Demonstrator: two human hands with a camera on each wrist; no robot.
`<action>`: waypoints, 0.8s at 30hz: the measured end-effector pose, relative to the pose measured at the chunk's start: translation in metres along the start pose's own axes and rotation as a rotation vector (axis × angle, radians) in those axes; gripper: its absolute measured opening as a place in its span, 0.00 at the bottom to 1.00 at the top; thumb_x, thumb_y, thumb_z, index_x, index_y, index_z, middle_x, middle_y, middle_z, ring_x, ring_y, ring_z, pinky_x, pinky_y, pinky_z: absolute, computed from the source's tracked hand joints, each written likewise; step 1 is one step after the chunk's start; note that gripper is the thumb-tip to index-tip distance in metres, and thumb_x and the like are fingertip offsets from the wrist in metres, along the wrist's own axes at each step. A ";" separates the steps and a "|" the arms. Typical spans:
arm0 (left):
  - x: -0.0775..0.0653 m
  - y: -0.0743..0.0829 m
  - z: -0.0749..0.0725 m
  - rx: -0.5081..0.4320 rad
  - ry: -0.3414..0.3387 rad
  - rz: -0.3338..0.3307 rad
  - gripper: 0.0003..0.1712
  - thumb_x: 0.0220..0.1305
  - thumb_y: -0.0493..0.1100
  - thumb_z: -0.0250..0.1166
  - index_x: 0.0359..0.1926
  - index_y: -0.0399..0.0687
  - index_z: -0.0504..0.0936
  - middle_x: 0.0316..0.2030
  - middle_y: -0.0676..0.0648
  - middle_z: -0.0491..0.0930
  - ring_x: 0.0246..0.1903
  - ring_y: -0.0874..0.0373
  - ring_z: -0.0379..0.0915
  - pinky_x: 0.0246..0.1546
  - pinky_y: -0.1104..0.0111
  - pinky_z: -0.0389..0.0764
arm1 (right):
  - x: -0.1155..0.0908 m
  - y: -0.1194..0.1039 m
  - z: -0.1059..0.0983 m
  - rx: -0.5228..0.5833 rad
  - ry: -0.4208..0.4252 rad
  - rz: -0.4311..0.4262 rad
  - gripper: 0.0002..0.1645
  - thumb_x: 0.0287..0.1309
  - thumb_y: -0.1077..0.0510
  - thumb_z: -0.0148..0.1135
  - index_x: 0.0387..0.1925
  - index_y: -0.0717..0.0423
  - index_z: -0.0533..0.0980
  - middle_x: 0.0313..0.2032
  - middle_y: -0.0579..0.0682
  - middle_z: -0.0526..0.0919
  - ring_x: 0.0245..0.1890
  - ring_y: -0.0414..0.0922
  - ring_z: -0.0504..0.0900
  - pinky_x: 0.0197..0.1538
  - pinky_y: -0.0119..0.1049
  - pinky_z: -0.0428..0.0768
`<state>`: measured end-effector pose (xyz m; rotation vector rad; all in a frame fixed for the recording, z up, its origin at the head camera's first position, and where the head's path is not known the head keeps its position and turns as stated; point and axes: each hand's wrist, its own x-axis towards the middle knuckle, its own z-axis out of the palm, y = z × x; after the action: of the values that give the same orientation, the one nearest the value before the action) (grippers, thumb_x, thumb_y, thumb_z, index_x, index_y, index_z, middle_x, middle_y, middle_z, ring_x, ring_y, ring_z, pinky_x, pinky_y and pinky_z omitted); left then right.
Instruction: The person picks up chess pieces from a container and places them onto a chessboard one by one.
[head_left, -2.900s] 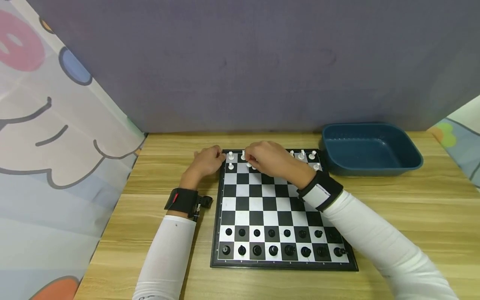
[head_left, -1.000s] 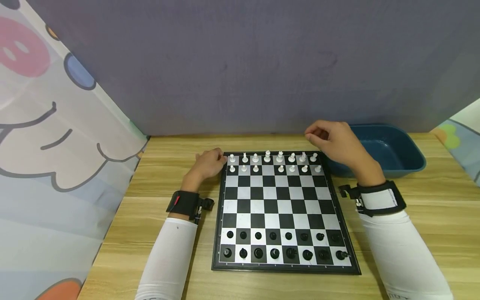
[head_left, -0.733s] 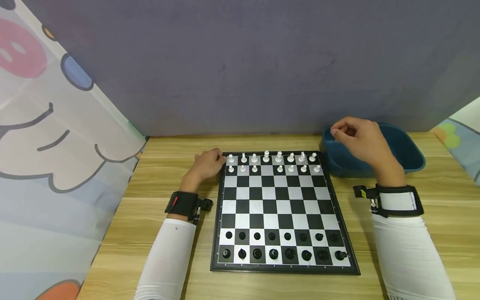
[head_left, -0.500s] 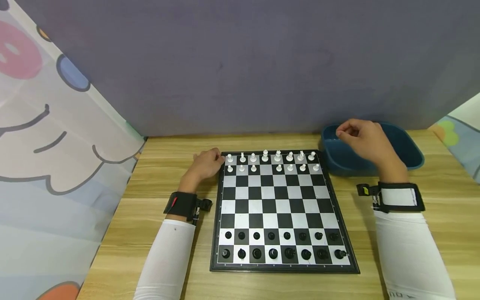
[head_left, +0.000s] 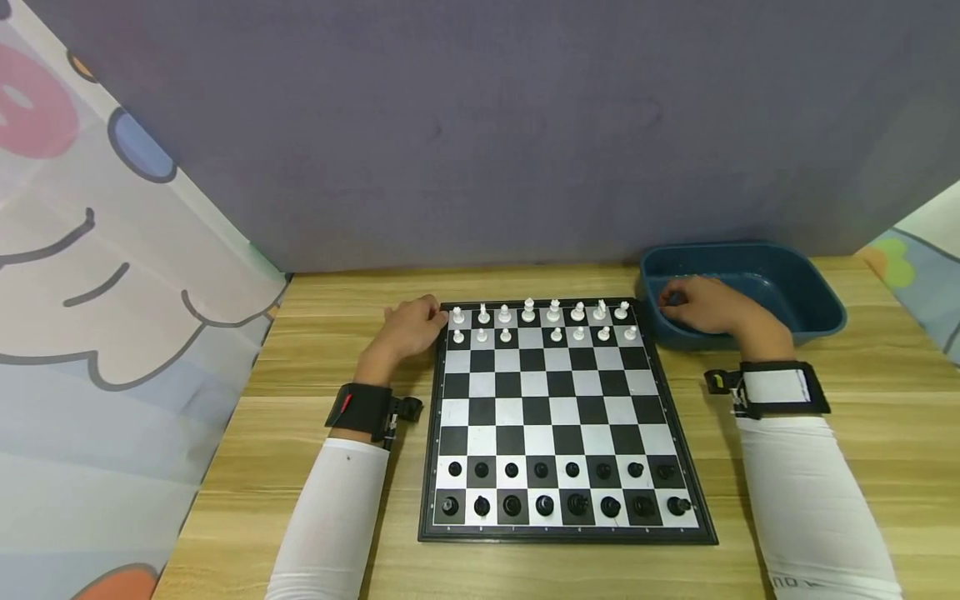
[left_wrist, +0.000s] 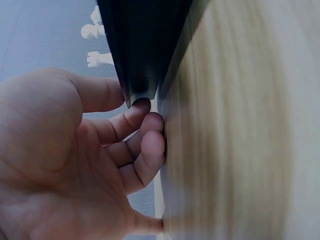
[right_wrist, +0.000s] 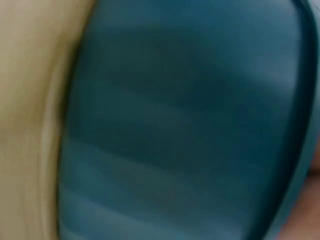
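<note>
My left hand [head_left: 408, 327] pinches the far left corner of a black-and-white chessboard [head_left: 547, 396]. In the left wrist view, its thumb [left_wrist: 102, 94] lies on the board's corner and a fingertip is underneath. My right hand [head_left: 701, 306] is down inside a dark blue tub [head_left: 738, 340], fingers curled; I cannot tell whether they hold anything. The right wrist view mostly shows the tub's blurred outer wall [right_wrist: 175, 125], with the hand mostly hidden. White chess pieces [head_left: 528, 310] stand along the far side, a bare square breaking the row of white pawns [head_left: 556, 335].
Black chess pieces [head_left: 544, 505] and black pawns [head_left: 541, 469] fill the two near rows. The board lies on a wooden table [head_left: 300, 350] against a grey panel [head_left: 480, 150]. The tub stands right beside the board's far right corner.
My right hand has left the far row of the board, swung right over the tub, and dropped into it. White pawns it covered now show. My left hand stays at the corner.
</note>
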<state>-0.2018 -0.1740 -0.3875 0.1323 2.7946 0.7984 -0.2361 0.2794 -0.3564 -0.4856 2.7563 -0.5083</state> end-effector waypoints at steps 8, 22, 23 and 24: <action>-0.001 0.000 0.000 -0.006 0.011 0.013 0.14 0.79 0.49 0.50 0.38 0.46 0.72 0.26 0.49 0.69 0.44 0.44 0.76 0.75 0.28 0.36 | 0.003 -0.001 0.005 -0.001 -0.044 0.004 0.14 0.69 0.58 0.56 0.49 0.63 0.78 0.45 0.63 0.84 0.42 0.55 0.80 0.48 0.56 0.79; 0.000 0.000 0.000 -0.004 0.011 0.008 0.14 0.80 0.49 0.50 0.35 0.47 0.71 0.26 0.49 0.68 0.47 0.44 0.75 0.75 0.29 0.36 | -0.004 0.000 0.002 0.142 -0.155 -0.032 0.21 0.55 0.73 0.46 0.50 0.69 0.75 0.39 0.55 0.78 0.34 0.47 0.71 0.37 0.38 0.68; -0.001 0.000 0.000 -0.004 0.012 0.007 0.14 0.80 0.49 0.50 0.36 0.47 0.71 0.26 0.49 0.68 0.47 0.43 0.75 0.75 0.29 0.36 | -0.004 0.000 0.003 0.150 -0.158 -0.031 0.21 0.55 0.73 0.46 0.50 0.69 0.75 0.39 0.55 0.78 0.35 0.47 0.71 0.37 0.38 0.68; 0.000 0.000 0.000 -0.002 0.010 0.008 0.14 0.80 0.49 0.50 0.36 0.46 0.71 0.26 0.49 0.68 0.47 0.43 0.75 0.75 0.29 0.36 | -0.004 0.000 0.003 0.158 -0.161 -0.030 0.21 0.54 0.74 0.45 0.49 0.69 0.74 0.39 0.55 0.78 0.36 0.48 0.71 0.37 0.39 0.69</action>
<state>-0.2015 -0.1741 -0.3870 0.1391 2.8043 0.8052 -0.2313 0.2802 -0.3582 -0.5064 2.5353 -0.6585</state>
